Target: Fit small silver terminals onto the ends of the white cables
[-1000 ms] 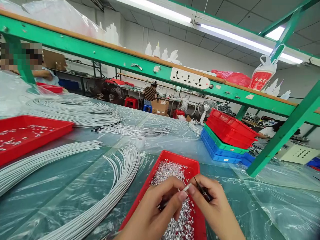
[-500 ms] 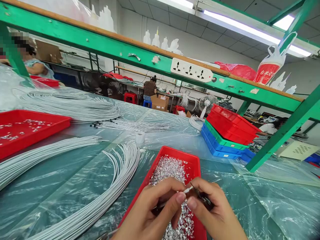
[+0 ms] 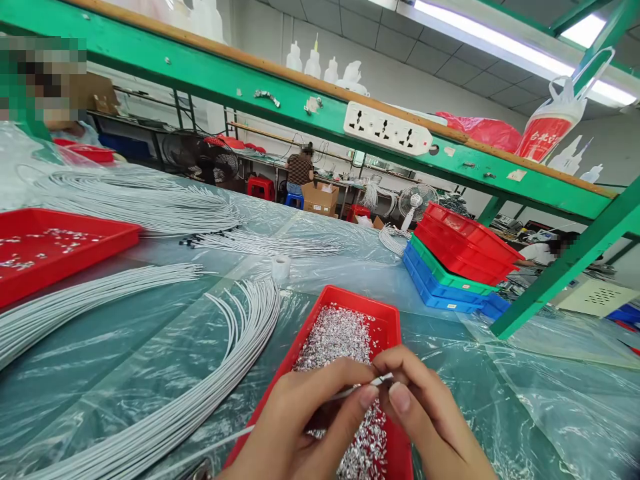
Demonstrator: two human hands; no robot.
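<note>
Over a red tray (image 3: 396, 327) of small shiny metal pieces (image 3: 340, 337), both my hands meet at the end of a thin white cable (image 3: 384, 379). My left hand (image 3: 300, 413) pinches the cable between thumb and forefinger, close to its tip. Part of the cable trails out below that hand to the lower left. My right hand (image 3: 435, 420) is closed with thumb and forefinger right at the cable's tip. What lies inside its curled fingers is hidden. To the left lies a curved bundle of white cables (image 3: 240, 363).
A second red tray (image 3: 75, 257) with scattered metal pieces stands at left, beside more cable bundles (image 3: 95, 290). A white roll (image 3: 281, 268) stands mid-table. Stacked red, green and blue trays (image 3: 460, 247) are at right, near a green post (image 3: 560, 267). A green shelf beam (image 3: 280, 110) crosses above.
My right fingers have shifted and closed nearer the cable tip; the dark thin item seen at them before is now hidden. More cable shows below my left hand. The view has shifted slightly.
</note>
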